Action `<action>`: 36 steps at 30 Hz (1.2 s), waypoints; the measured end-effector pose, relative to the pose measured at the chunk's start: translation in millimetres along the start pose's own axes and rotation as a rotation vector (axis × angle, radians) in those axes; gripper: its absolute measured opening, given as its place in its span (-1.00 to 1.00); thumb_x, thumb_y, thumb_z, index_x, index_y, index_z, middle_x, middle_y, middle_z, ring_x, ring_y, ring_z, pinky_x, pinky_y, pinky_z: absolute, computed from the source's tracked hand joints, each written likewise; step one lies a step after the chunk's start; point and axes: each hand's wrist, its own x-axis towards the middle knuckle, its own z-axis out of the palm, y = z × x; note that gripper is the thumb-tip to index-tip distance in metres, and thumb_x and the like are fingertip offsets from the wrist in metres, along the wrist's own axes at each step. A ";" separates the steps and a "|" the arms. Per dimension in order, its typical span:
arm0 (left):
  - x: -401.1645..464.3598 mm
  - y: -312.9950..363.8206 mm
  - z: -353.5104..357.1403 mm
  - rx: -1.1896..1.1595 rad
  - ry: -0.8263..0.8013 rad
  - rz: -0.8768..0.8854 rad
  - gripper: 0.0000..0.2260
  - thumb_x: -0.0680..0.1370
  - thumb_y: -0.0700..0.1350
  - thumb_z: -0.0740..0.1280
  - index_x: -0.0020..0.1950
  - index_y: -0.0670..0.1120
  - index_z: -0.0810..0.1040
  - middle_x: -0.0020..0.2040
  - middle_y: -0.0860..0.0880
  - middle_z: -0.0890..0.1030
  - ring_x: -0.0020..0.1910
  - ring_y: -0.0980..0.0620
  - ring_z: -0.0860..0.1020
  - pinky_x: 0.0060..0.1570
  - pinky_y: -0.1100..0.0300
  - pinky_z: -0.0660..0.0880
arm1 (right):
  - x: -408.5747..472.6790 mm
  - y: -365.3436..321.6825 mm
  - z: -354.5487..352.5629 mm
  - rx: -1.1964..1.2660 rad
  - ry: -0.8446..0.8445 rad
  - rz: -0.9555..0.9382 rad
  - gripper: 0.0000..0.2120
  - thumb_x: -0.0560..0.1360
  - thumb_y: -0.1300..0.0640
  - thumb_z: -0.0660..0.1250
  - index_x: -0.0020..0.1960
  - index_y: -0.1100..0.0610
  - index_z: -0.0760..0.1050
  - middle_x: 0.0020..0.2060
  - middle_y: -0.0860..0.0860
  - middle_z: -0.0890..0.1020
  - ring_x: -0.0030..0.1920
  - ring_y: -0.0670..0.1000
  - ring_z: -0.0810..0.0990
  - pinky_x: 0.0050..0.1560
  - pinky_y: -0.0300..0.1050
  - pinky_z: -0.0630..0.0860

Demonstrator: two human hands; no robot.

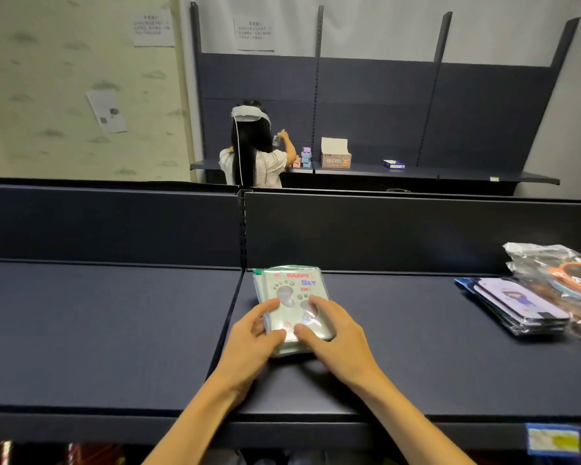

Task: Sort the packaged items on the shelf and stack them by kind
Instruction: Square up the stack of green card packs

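— Right, logging this one. From where I sit, both sets of fingers are on the stack of clear-wrapped cards (291,307) on the shelf (114,330). Left hand (252,337) wraps the near left edge, thumb on top; right hand (329,333) lies over the near right corner, fingers (311,332) curled down onto the top face. Neither hand is loose or balled up: each grasps the stack.

— How would you finish the squaring-up?

— My judgement: keep both thumbs light on top, press the two side edges inward together so the slippery wrappers line up, then nudge the near edge away from the fingers until the pile sits true. Too much downward pressure and the film may slide a card out sideways.

— What does the stack look like?

— Several thin flat packs, pale green-white, glossy film catching the light. Top one reads "HAPPY DAY" in coloured letters with grey footprint shapes; a green tab shows at the corner farthest from the left fingers.

— Anything else to sort?

— Well off to the right of the right-hand fingers, apart from them: a pile of purple packs (520,307), with crinkled clear bags holding something orange (564,273) just beyond. Another person (252,152) works at a far shelf, past the divider.
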 end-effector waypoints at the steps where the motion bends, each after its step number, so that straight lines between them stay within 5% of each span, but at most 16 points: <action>1: -1.3 0.6 1.0 0.021 -0.009 0.021 -0.59 0.50 -0.40 0.28 0.28 -0.06 0.47 0.12 0.10 0.60 0.00 0.23 0.62 -0.05 0.27 0.58 | -0.9 1.4 -1.1 0.035 0.002 0.013 -0.47 0.41 -0.07 0.44 0.34 -0.11 0.40 0.18 -0.26 0.48 0.16 -0.25 0.45 0.08 -0.49 0.31; 3: -3.5 1.6 2.7 0.052 -0.021 0.061 -0.58 0.50 -0.43 0.26 0.27 -0.06 0.47 0.19 0.08 0.56 0.03 0.28 0.59 -0.08 0.35 0.55 | -2.4 4.0 -2.8 0.097 0.004 0.020 -0.43 0.38 -0.06 0.47 0.35 -0.18 0.37 0.22 -0.34 0.45 0.20 -0.31 0.43 0.13 -0.49 0.30; 8: -5.7 -0.2 2.9 0.106 -0.046 0.131 -0.45 0.45 -0.53 0.17 0.29 -0.01 0.41 0.28 -0.05 0.51 0.18 0.08 0.57 0.16 0.09 0.54 | -2.1 3.9 -4.4 0.088 0.022 -0.125 -0.37 0.34 -0.03 0.50 0.36 -0.14 0.38 0.24 -0.23 0.50 0.20 -0.33 0.45 0.11 -0.55 0.31; 12: -8.8 -1.4 4.4 0.262 -0.050 0.247 -0.42 0.49 -0.44 0.20 0.38 0.08 0.32 0.34 0.05 0.46 0.32 0.06 0.46 0.31 -0.01 0.43 | -3.6 2.3 -5.0 0.031 0.066 -0.263 -0.33 0.37 0.05 0.51 0.41 -0.11 0.31 0.26 -0.12 0.46 0.20 -0.32 0.44 0.11 -0.54 0.33; 19: -15.3 6.4 10.9 0.472 -0.014 0.381 -0.25 0.49 -0.45 0.23 0.38 0.33 0.20 0.39 0.31 0.31 0.37 0.32 0.32 0.33 0.37 0.30 | -7.1 3.4 -1.4 -0.119 0.146 -0.377 -0.17 0.43 0.15 0.46 0.48 -0.26 0.05 0.37 -0.01 0.33 0.26 -0.24 0.37 0.17 -0.57 0.30; 25: -16.1 4.2 9.3 0.519 0.015 0.390 -0.16 0.47 -0.46 0.23 0.49 0.28 0.03 0.51 0.16 0.18 0.44 0.29 0.22 0.40 0.26 0.26 | -8.4 3.2 -0.8 -0.112 0.124 -0.400 -0.23 0.47 0.12 0.40 0.50 -0.23 0.05 0.38 0.01 0.33 0.25 -0.31 0.37 0.18 -0.54 0.32; 32: -16.4 2.7 11.7 0.592 0.001 0.419 -0.11 0.49 -0.38 0.28 0.46 0.34 -0.15 0.56 0.10 -0.04 0.41 0.49 -0.01 0.27 0.59 0.10 | -11.2 5.1 -1.4 -0.112 0.110 -0.415 -0.20 0.49 0.19 0.36 0.50 -0.28 -0.01 0.38 0.03 0.30 0.35 -0.12 0.35 0.25 -0.52 0.29; 36: -14.4 -0.2 10.7 0.564 0.040 0.418 -0.09 0.48 -0.27 0.36 0.48 0.32 -0.18 0.54 0.14 0.10 0.51 0.16 0.11 0.41 0.22 0.23 | -12.7 4.5 1.1 -0.141 0.074 -0.437 -0.22 0.49 0.08 0.37 0.50 -0.27 -0.03 0.44 0.00 0.21 0.40 -0.09 0.31 0.30 -0.31 0.39</action>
